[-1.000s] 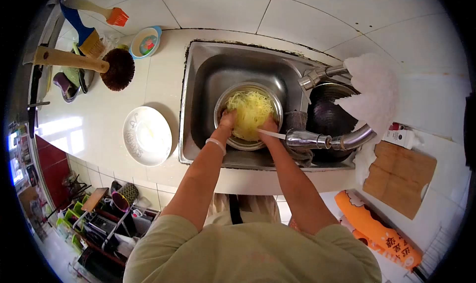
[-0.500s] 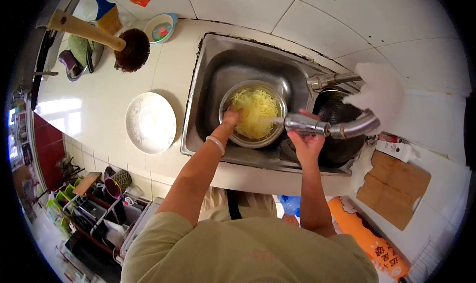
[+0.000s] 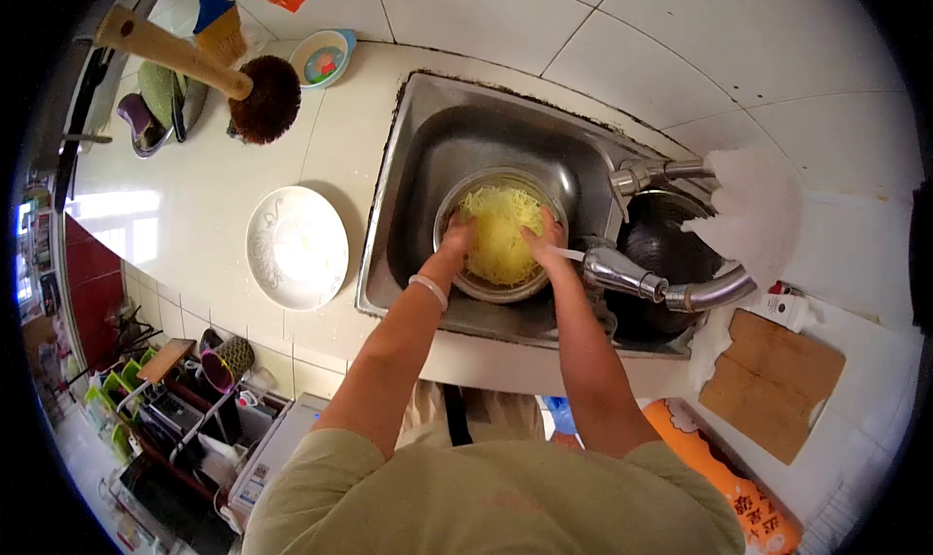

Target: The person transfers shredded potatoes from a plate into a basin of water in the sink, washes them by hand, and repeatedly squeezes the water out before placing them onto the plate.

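Note:
A round metal bowl [image 3: 499,295] in the sink holds pale yellow shreds [image 3: 502,229] that look like shredded potato, in water. My left hand [image 3: 457,234], with a white bracelet above the wrist, reaches in at the bowl's left side; its fingertips are partly hidden among the shreds. Opposite it, my right hand [image 3: 546,236] touches the shreds, thumb apart from the fingers. The pull-out faucet head [image 3: 622,270] lies just right of that hand. A thin stream from it runs onto my right wrist.
The bowl stands in a steel sink [image 3: 387,200]; a dark pan [image 3: 661,229] sits to its right. A white plate [image 3: 296,248] is on the counter at left. A wooden-handled brush [image 3: 264,100] and a small blue-rimmed bowl [image 3: 340,67] are farther back. Cardboard [image 3: 771,385] lies at right.
My right hand has let go of the faucet head and moved left into the bowl. The faucet head now sits slightly lower and right. My left hand stays in the shreds.

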Action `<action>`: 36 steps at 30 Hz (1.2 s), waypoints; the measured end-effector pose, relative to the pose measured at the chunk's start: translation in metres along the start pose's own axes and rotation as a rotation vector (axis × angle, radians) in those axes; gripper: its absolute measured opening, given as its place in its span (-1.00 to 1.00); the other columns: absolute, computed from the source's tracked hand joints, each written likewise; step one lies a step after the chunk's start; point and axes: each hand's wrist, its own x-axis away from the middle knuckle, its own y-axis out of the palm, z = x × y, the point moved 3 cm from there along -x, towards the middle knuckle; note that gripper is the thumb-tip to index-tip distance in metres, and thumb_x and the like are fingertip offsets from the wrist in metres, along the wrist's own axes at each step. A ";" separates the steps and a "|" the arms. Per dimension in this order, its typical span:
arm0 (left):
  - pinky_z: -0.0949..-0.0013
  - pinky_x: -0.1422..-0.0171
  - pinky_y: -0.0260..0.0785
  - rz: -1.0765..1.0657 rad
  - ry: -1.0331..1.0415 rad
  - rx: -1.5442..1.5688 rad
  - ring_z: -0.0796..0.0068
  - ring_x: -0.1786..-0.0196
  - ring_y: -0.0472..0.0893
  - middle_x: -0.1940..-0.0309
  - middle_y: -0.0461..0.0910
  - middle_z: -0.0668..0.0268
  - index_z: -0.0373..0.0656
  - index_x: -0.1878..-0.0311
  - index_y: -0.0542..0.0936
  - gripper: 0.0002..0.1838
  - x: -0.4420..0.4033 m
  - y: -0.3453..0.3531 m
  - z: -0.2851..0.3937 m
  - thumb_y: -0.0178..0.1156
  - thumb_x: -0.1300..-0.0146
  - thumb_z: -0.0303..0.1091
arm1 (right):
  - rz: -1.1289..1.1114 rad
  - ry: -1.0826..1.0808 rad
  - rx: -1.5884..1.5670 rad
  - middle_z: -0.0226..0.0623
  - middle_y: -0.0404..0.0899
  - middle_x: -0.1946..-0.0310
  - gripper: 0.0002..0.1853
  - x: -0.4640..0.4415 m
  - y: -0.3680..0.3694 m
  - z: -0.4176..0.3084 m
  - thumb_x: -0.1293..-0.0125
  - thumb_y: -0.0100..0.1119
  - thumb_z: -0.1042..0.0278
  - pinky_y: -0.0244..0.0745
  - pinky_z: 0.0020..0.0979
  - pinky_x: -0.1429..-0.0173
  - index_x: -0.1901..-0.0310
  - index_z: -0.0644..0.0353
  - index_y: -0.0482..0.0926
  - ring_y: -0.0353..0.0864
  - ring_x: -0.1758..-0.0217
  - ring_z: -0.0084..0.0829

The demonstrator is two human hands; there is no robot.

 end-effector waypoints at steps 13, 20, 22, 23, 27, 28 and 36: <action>0.05 -0.19 0.24 -0.196 0.119 0.274 0.04 -0.25 0.33 -0.26 0.27 0.11 -0.05 -0.38 0.10 -0.21 -0.006 0.032 0.005 0.25 -0.10 -0.22 | -0.185 0.111 -0.977 -0.24 0.46 0.07 -0.46 -0.010 0.047 0.020 -0.16 0.22 0.19 0.40 -0.37 0.06 -0.12 0.24 0.33 0.46 0.06 -0.40; 0.05 -0.28 0.17 0.028 0.727 -0.872 -0.04 -0.28 0.24 -0.23 0.25 -0.02 0.04 -0.31 0.24 -0.23 0.031 0.013 0.028 0.26 0.05 -0.38 | -0.075 -0.097 -0.132 -0.20 0.25 -0.23 -0.42 -0.011 -0.001 0.013 -0.21 0.12 0.25 0.15 -0.32 -0.29 -0.24 0.21 0.23 0.21 -0.30 -0.25; 0.06 -0.43 -0.07 0.058 0.648 -0.853 0.03 -0.43 -0.04 -0.37 0.02 0.04 0.12 -0.35 0.17 -0.21 0.007 0.009 0.029 0.26 -0.01 -0.30 | -0.105 -0.091 -0.307 -0.19 0.18 -0.29 -0.38 -0.026 0.006 0.005 -0.22 0.11 0.21 0.08 -0.31 -0.34 -0.28 0.20 0.19 0.13 -0.35 -0.24; 0.06 -0.43 -0.07 0.057 0.648 -0.853 0.03 -0.43 -0.04 -0.37 0.02 0.04 0.12 -0.35 0.17 -0.21 -0.011 0.011 0.029 0.26 -0.01 -0.30 | -0.123 -0.091 -0.394 -0.18 0.14 -0.31 -0.36 -0.039 0.016 0.003 -0.23 0.11 0.19 0.05 -0.31 -0.36 -0.30 0.20 0.16 0.10 -0.38 -0.24; 0.22 -0.35 0.10 -0.031 0.201 -0.235 0.17 -0.35 0.16 -0.34 0.14 0.14 -0.04 -0.37 0.12 -0.27 -0.031 0.029 0.037 0.21 -0.18 -0.22 | -0.104 -0.070 -0.274 -0.06 0.02 -0.38 -0.21 -0.096 0.072 0.023 -0.24 0.08 -0.12 0.11 -0.28 -0.35 -0.36 0.18 0.09 0.13 -0.38 -0.17; 0.23 -0.33 0.13 -0.021 0.120 -0.141 0.20 -0.33 0.21 -0.31 0.19 0.15 -0.07 -0.36 0.15 -0.31 -0.030 0.033 0.035 0.20 -0.20 -0.21 | -0.198 0.027 -0.391 -0.06 0.03 -0.38 -0.21 -0.084 0.059 0.007 -0.24 0.09 -0.10 0.12 -0.29 -0.35 -0.35 0.22 0.08 0.12 -0.39 -0.18; 0.36 -0.02 0.36 -0.253 0.588 0.110 0.41 0.04 0.49 0.07 0.50 0.18 -0.24 -0.06 0.41 -0.63 0.012 0.042 0.024 0.16 -0.17 -0.44 | 0.171 0.022 -0.722 -0.18 0.44 -0.03 -0.50 0.012 0.020 -0.014 -0.21 0.12 0.11 0.26 -0.25 -0.14 -0.13 0.17 0.37 0.40 -0.10 -0.29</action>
